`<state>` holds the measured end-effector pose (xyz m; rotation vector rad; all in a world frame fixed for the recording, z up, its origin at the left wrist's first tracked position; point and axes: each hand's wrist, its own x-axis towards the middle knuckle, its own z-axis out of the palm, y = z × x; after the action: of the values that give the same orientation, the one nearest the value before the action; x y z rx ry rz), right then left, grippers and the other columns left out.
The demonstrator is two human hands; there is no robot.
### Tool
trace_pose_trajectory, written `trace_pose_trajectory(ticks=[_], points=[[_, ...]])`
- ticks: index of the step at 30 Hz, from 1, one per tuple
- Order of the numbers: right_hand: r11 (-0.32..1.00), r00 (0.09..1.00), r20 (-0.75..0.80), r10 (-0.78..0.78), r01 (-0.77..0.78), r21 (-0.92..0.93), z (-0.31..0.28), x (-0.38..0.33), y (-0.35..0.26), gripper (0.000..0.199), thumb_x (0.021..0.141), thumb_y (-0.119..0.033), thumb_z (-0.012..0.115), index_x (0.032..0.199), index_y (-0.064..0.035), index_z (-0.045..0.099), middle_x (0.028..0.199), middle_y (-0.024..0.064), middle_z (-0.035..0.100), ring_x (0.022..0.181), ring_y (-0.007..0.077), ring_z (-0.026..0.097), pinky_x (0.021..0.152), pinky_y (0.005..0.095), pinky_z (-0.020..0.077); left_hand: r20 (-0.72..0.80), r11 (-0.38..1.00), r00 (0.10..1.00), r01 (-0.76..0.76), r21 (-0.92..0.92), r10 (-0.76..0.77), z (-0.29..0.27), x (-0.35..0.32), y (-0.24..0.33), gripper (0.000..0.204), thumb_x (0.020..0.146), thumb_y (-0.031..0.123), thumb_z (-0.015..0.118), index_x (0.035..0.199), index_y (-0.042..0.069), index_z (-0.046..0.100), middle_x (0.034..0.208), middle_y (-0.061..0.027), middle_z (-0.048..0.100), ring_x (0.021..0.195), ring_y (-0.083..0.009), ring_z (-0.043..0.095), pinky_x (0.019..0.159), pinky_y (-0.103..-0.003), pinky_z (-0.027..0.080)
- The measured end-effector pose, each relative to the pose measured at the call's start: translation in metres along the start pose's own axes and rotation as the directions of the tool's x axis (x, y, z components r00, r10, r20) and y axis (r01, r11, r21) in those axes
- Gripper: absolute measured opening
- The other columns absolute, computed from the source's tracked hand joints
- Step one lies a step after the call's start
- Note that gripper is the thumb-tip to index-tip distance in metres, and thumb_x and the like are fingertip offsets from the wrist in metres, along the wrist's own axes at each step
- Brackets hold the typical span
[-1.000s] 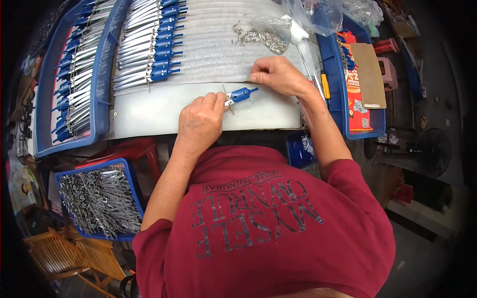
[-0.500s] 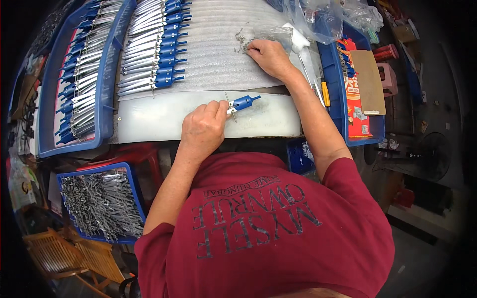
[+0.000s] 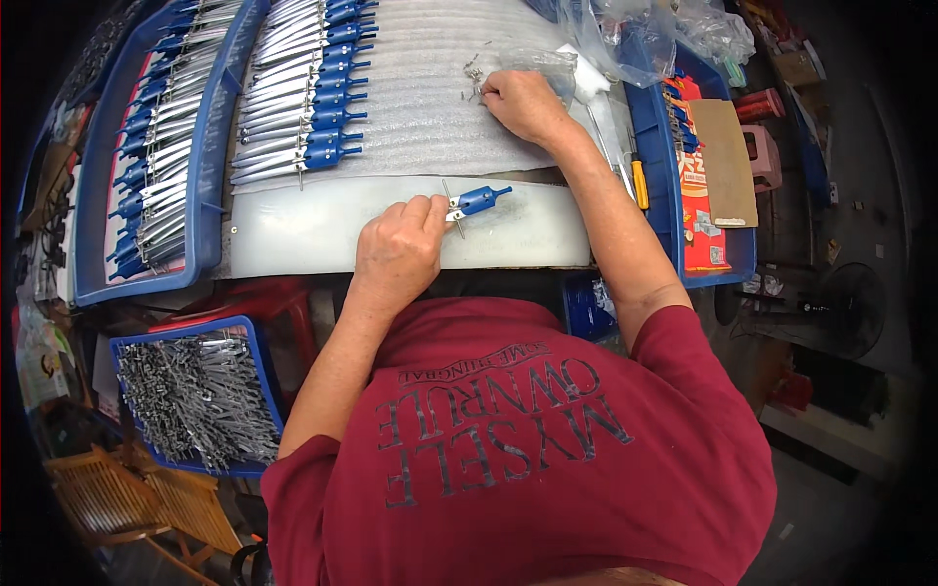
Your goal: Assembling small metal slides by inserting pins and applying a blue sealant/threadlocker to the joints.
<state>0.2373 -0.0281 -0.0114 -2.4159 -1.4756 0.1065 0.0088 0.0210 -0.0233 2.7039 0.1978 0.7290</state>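
Compass with blue head and thin metal legs, centre of frame on white board, pinched in closed left hand; looks light, stiff, sharp-tipped, best held at head; right hand closed over small screws, upper centre.

- I wear a dark red short-sleeved T-shirt.
- Grey block lettering runs across its chest.
- My forearms are bare below the sleeves.
- No gloves, rings or watch on either hand.
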Motion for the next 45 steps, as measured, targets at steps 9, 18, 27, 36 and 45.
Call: trace_pose_trajectory(ticks=[9,18,27,36,45], points=[[0.999,0.996,-0.085,0.005,0.0,0.054,0.008,-0.011,0.009,0.019,0.077,-0.016,0.051,0.083,-0.0002,0.059,0.079,0.0185,0.059,0.074,0.0342,0.056,0.067,0.0394,0.0436,-0.004,0.999,1.0,0.01,-0.044,-0.01,0.0,-0.001,0.002,0.017,0.069,0.006,0.057,0.085,0.004,0.052,0.064,-0.0076,0.045,0.057,-0.023,0.051,0.048,-0.034,0.042],[0.873,0.979,0.204,0.018,-0.115,0.474,-0.036,-0.059,-0.023,0.02,0.08,-0.018,0.05,0.078,0.0024,0.052,0.062,0.0001,0.047,0.061,0.0077,0.041,0.056,0.0246,0.0364,-0.028,1.0,0.999,-0.023,0.019,0.023,0.002,-0.001,-0.001,0.013,0.071,0.013,0.058,0.079,0.006,0.053,0.062,-0.0057,0.046,0.054,-0.0197,0.052,0.046,-0.032,0.044],[0.914,0.951,0.292,-0.099,-0.029,0.404,-0.034,-0.093,-0.042,0.02,0.08,-0.018,0.05,0.08,0.0024,0.054,0.063,0.0129,0.05,0.058,0.0182,0.047,0.056,0.0306,0.0401,-0.016,0.999,1.0,-0.018,0.038,0.018,0.001,-0.001,0.0,0.013,0.071,0.014,0.059,0.079,0.006,0.052,0.063,-0.0054,0.046,0.054,-0.0191,0.052,0.046,-0.031,0.044],[0.939,0.966,0.248,-0.071,-0.019,0.344,-0.024,-0.095,-0.042,0.019,0.077,-0.016,0.051,0.08,0.002,0.056,0.063,0.0162,0.053,0.056,0.0257,0.05,0.055,0.0336,0.0404,-0.016,0.998,0.999,-0.026,0.056,0.027,0.001,-0.001,0.002,0.013,0.071,0.014,0.059,0.078,0.006,0.052,0.064,-0.0048,0.045,0.055,-0.0179,0.051,0.047,-0.03,0.044],[0.947,0.975,0.221,-0.009,-0.062,0.316,-0.024,-0.097,-0.05,0.019,0.076,-0.016,0.051,0.079,0.0022,0.056,0.061,0.0174,0.053,0.055,0.0262,0.052,0.054,0.0343,0.0404,-0.023,0.995,0.999,-0.042,0.089,0.044,0.003,-0.001,0.001,0.009,0.071,0.011,0.057,0.077,0.005,0.052,0.063,-0.0045,0.045,0.054,-0.0171,0.051,0.045,-0.029,0.044]])
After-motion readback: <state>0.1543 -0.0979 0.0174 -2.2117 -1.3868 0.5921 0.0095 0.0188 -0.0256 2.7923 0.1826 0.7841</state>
